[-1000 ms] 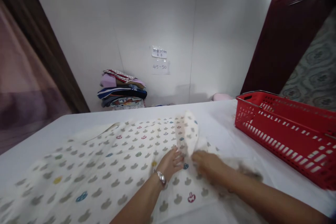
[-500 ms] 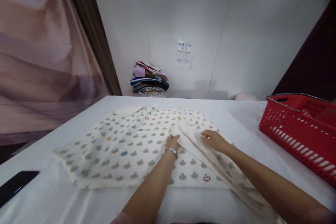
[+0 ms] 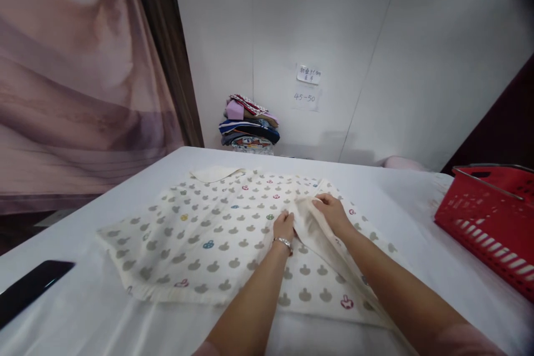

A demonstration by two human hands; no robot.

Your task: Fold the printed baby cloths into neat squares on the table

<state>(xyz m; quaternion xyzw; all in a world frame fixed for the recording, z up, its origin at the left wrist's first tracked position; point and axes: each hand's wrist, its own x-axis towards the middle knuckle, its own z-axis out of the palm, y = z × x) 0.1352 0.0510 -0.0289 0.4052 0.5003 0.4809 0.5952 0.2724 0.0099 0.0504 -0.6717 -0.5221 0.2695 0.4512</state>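
A cream garment [image 3: 233, 233] with grey mushroom-like prints and a few coloured ones lies spread on the white table. A plain curved edge, like a neckline, shows at its far left. Near the garment's right part, a flap [image 3: 311, 219] with a plain underside is partly lifted. My left hand [image 3: 284, 227], with a silver bracelet at the wrist, is closed on the cloth at the flap's left edge. My right hand [image 3: 334, 214] pinches the flap's upper edge just to the right. The near end of the flap is partly hidden behind my right forearm.
A red plastic basket [image 3: 488, 222] with a metal handle stands at the right. A black phone [image 3: 35, 286] lies at the left. Behind the white table [image 3: 375, 200] is a stack of folded clothes [image 3: 250, 125] by the wall. A pink curtain [image 3: 83, 83] hangs at left.
My right hand has gone from loosely open beside the flap to pinching its edge, and the flap is raised and opened more. My left hand stays at the cloth. The view has shifted slightly left.
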